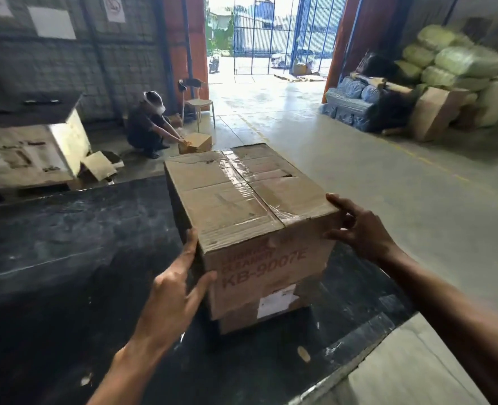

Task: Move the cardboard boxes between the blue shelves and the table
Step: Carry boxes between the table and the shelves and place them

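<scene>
The left hand [177, 285] rests on the near left corner of the box [242, 194], fingers straight. The right hand [356, 226] touches the top right edge, fingers spread, not gripping. The box sits between them on the black table [52, 244], its long side running away. Farther off, a person [148, 124] crouches by a small box [196, 143] near the open door [268, 39].

**Strong Backlight, Soft Edges**

Bright daylight is pouring through the open doorway [266, 36], overexposing the yard [259, 70] and glaring off the concrete floor [271, 112]. The black table [52, 244] is lying dim. Tape [250, 185] on the cardboard box [221, 209] is glinting. Frame edges are bending and blurring.
</scene>
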`<control>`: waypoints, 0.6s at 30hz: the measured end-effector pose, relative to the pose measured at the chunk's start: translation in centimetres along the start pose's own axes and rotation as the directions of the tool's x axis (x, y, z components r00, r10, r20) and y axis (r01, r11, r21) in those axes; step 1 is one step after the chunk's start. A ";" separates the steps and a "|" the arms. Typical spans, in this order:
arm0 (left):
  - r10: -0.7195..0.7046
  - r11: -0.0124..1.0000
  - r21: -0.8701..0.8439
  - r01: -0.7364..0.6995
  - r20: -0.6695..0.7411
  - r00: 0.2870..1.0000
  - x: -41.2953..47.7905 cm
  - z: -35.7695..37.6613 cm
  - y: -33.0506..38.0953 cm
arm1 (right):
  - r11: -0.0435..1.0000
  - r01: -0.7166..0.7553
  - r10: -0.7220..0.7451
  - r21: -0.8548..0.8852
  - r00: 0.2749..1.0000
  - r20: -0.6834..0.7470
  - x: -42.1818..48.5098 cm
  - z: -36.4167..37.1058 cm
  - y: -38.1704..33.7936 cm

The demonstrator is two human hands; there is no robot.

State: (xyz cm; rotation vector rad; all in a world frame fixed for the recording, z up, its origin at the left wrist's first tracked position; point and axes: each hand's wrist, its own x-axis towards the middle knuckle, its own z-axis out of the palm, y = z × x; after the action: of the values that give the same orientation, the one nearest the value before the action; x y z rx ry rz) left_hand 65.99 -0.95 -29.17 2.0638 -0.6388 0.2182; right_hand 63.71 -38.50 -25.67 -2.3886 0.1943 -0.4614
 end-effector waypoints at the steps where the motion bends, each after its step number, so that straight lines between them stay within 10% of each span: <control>1: 0.026 0.999 0.033 -0.026 0.024 0.999 -0.2 0.0 -0.5 | 0.999 0.012 -0.012 -0.034 1.000 -0.007 0.9 0.0 0.1; 9: 0.198 0.910 0.314 -0.272 0.247 0.949 8.5 -1.4 -1.8 | 0.968 0.067 -0.085 -0.240 0.994 -0.067 3.4 2.4 -0.4; 18: 0.251 0.923 0.268 -0.277 0.126 0.960 10.6 4.0 -0.3 | 0.984 0.090 -0.089 -0.155 0.996 0.013 -1.3 2.4 -4.4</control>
State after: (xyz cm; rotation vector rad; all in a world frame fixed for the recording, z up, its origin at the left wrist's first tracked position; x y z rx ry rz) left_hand 74.72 -7.94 -27.43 2.2659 -0.9922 0.3948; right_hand 63.54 -33.39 -24.82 -2.5590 0.1244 -0.4973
